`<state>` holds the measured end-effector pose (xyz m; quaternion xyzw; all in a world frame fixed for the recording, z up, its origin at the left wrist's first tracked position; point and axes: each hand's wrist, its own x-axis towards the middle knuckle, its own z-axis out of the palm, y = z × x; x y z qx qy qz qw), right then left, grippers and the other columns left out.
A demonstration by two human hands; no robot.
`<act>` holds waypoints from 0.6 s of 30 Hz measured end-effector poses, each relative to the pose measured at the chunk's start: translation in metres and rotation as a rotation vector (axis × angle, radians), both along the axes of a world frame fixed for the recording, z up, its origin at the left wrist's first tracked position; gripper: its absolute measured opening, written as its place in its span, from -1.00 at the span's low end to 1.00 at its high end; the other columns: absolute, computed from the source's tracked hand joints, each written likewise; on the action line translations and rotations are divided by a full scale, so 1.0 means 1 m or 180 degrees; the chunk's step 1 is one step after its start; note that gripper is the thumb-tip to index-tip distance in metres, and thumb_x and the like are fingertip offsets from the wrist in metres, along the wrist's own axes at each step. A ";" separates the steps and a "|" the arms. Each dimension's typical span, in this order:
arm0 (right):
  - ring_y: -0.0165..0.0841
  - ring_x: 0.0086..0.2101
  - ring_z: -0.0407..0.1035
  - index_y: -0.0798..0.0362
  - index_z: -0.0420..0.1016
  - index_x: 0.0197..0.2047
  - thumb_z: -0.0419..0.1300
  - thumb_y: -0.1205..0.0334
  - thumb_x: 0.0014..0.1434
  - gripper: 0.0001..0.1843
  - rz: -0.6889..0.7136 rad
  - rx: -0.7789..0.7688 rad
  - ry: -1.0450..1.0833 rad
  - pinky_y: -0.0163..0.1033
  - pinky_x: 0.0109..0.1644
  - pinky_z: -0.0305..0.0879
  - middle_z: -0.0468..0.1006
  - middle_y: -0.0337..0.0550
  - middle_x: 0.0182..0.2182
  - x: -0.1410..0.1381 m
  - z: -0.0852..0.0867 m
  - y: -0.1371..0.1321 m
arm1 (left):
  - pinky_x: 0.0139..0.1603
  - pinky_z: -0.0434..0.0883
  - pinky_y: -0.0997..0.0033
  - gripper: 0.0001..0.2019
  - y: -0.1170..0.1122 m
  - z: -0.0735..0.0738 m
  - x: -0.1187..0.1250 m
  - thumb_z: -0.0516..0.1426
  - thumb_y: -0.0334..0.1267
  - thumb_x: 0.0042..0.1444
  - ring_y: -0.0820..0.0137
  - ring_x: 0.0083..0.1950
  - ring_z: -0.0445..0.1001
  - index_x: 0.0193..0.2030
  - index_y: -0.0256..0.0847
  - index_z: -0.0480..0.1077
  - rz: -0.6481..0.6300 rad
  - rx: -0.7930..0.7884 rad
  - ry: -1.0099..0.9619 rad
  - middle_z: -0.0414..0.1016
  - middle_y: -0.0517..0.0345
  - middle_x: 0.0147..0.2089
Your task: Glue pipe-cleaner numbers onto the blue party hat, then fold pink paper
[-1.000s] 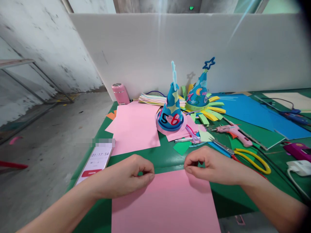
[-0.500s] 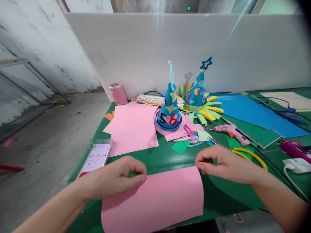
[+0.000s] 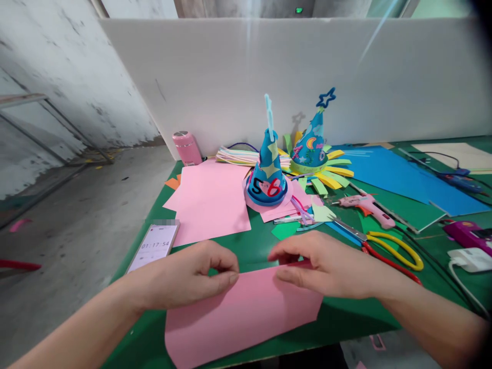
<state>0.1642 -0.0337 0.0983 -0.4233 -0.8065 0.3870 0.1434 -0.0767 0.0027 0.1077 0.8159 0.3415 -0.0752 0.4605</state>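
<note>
A pink sheet of paper (image 3: 242, 318) is held up at the table's near edge, slightly curved, its long top edge away from me. My left hand (image 3: 200, 274) pinches that top edge left of its middle, thumb on the near face. Further right, my right hand (image 3: 319, 261) is curled over the same edge. Its thumb lies on the near face and its fingers reach behind the edge, partly hidden. Scissors (image 3: 392, 251) with yellow and red handles lie just beyond my right hand. A larger pink sheet (image 3: 215, 200) lies flat beyond my left hand.
A phone (image 3: 154, 246) showing a timer lies at left. Two decorated blue cone hats (image 3: 269, 169) stand at the back, near a pink bottle (image 3: 187, 148). A pink glue gun (image 3: 367, 207), blue sheets (image 3: 407, 177), cables and a white plug (image 3: 467, 260) occupy the right.
My right hand has moved left from the sheet's far right corner, along its top edge. The sheet's right end has dropped its curve and tilted, and the scissors are now more exposed.
</note>
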 end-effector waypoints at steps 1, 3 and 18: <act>-0.46 -0.47 0.27 0.05 0.44 -0.29 0.04 0.16 0.14 -0.79 0.0148 -0.0125 0.0012 -0.40 -0.43 0.15 0.46 -0.25 -0.46 -0.003 0.004 0.002 | -0.47 0.09 0.57 -0.77 0.001 0.004 0.001 -0.10 -0.25 0.10 0.53 -0.47 0.09 -0.54 -0.22 0.17 0.0011 -0.0029 0.0005 0.10 0.29 -0.54; -0.52 -0.54 0.20 0.09 0.42 -0.37 0.00 0.20 0.16 -0.78 0.0331 -0.0408 0.0148 -0.44 -0.51 0.09 0.39 -0.30 -0.54 -0.004 0.007 0.010 | -0.49 0.08 0.56 -0.77 0.005 0.009 0.002 -0.10 -0.24 0.09 0.53 -0.48 0.08 -0.55 -0.22 0.15 0.0025 -0.0146 0.0002 0.07 0.29 -0.54; -0.34 -0.36 0.33 0.06 0.44 -0.27 0.08 0.15 0.07 -0.79 0.0032 0.0447 -0.0954 -0.34 -0.40 0.05 0.49 -0.14 -0.35 -0.003 -0.092 0.030 | -0.56 0.00 0.46 -0.83 0.020 -0.084 0.032 -0.01 -0.28 -0.08 0.48 -0.56 0.06 -0.62 -0.19 0.09 0.0231 0.1024 0.0271 0.09 0.29 -0.62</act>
